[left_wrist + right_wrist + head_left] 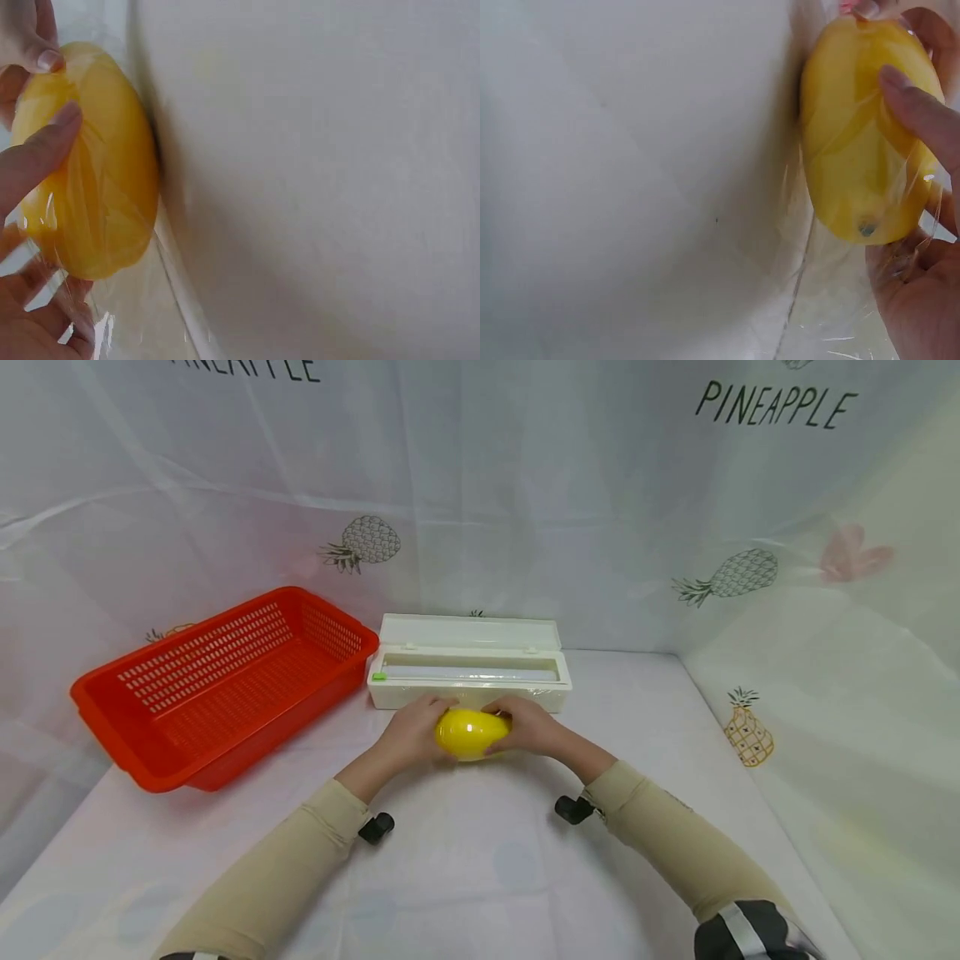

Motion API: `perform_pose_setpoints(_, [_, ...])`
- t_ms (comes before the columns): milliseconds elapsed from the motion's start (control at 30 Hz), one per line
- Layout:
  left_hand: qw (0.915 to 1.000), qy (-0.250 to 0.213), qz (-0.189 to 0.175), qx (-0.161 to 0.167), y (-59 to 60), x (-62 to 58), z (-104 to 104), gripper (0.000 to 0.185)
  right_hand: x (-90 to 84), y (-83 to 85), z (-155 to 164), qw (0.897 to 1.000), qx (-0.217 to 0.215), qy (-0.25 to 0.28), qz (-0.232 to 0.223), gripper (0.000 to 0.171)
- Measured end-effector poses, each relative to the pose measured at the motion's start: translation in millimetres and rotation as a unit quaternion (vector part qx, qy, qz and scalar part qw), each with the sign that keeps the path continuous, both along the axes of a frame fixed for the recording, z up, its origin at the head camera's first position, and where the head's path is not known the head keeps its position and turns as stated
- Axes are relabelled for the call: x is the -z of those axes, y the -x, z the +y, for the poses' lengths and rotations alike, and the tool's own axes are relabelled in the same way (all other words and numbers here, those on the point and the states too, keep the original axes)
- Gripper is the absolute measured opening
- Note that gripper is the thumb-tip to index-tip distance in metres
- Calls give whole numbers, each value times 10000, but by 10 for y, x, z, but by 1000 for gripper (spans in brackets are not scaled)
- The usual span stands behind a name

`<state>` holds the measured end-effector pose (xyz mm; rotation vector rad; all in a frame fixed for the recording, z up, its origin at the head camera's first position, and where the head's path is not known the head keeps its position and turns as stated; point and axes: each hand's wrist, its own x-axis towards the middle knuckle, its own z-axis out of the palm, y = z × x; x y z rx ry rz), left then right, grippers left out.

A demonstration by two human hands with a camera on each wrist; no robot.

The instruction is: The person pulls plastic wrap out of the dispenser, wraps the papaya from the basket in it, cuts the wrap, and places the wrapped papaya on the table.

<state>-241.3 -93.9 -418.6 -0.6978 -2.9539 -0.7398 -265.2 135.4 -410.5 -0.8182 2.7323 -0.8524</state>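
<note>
Biggest risk here, judging from how things lie: the clear film (832, 300) could get bunched or stuck to itself, since it's thin and already wrinkled under the fruit. The yellow mango (468, 732) is smooth and rounded too, so it could be rolled off the sheet if one side gets pushed harder than the other. A tear is also possible if the film gets tugged too hard.

As for the hands, the mango is held between them on the table, right in the middle. The left hand (411, 732) is cupped round its left end, fingers curled, with a fingertip (66, 114) pressed on the wrapped skin. The right hand (527, 727) is curled round the other end the same way, a finger (915, 105) laid across the top over the film. Neither hand is spread flat; both are closed loosely on the fruit.

Just beyond the hands, a white film dispenser box (468, 670) is seen with its lid up. Off to the left of the left hand, a red basket (217, 681) is parked, well apart.
</note>
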Motion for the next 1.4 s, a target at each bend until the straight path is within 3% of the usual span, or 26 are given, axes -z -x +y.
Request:
perform_pose_setpoints(133, [9987, -466, -168, -112, 37, 8, -27, 77, -14, 38, 39, 10000, 35, -1, -20, 60])
perform_pose_setpoints(367, [9960, -707, -514, -196, 119, 73, -63, 65, 27, 113, 83, 9969, 188, 670, -363, 53])
perform_pose_setpoints(567, [9945, -753, -710, -172, 135, 69, -61, 66, 69, 141, 103, 9964, 324, 695, -358, 45])
perform_pose_setpoints(867, [9914, -871, -967, -106, 191, 48, -58, 64, 102, 123, 250, 9971, -215, 719, -156, 53])
perform_pose_setpoints(967, [9900, -904, -1076, -129, 199, 28, -46, 64, 62, 57, 309, 9979, 13, 644, 60, 59])
perform_pose_setpoints(1100, [9900, -793, -1148, -221, 212, 9, -44, 65, -12, -64, 264, 9919, 769, 948, 348, 52])
perform_pose_setpoints(1200, [9901, -725, -1176, -254, 230, 1, -48, 65, -31, -141, 163, 9833, 896, 1582, 121, 48])
perform_pose_setpoints(1300, [9903, -685, -1182, -256, 258, -1, -37, 65, 2, -172, 95, 9739, 850, 2078, -325, 58])
perform_pose_setpoints(1400, [9904, -670, -1180, -251, 282, 10, -34, 65, 70, -155, 74, 9792, 907, 1792, -273, 64])
